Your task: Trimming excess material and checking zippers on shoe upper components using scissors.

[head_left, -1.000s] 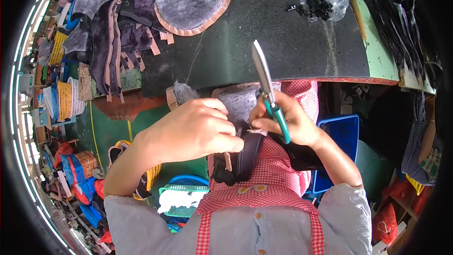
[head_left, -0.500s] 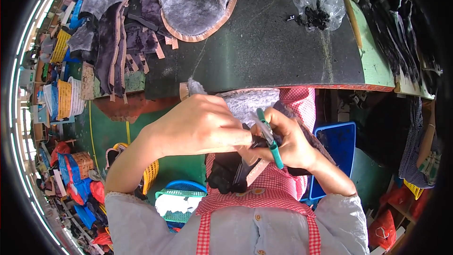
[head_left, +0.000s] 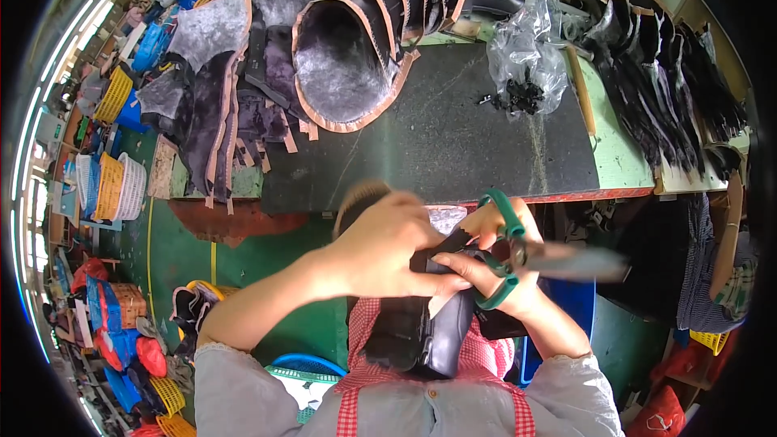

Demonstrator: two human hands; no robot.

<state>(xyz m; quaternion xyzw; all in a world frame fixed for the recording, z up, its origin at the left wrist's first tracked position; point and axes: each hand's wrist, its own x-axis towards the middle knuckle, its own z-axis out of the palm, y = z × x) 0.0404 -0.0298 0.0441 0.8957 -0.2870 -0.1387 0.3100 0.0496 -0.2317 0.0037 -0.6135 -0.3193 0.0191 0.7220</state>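
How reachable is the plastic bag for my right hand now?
Probably not easily: your right hand holds green-handled scissors and seems busy at the black piece; the plastic bag lies beyond.

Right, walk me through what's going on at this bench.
A person in a red checked apron is working on a black piece in front of the body. The left hand grips its upper part; the right hand also touches it while holding green-handled scissors, their blades blurred and pointing right. On the bench beyond, grey fur-lined pieces with tan edging lie beside a clear plastic bag.
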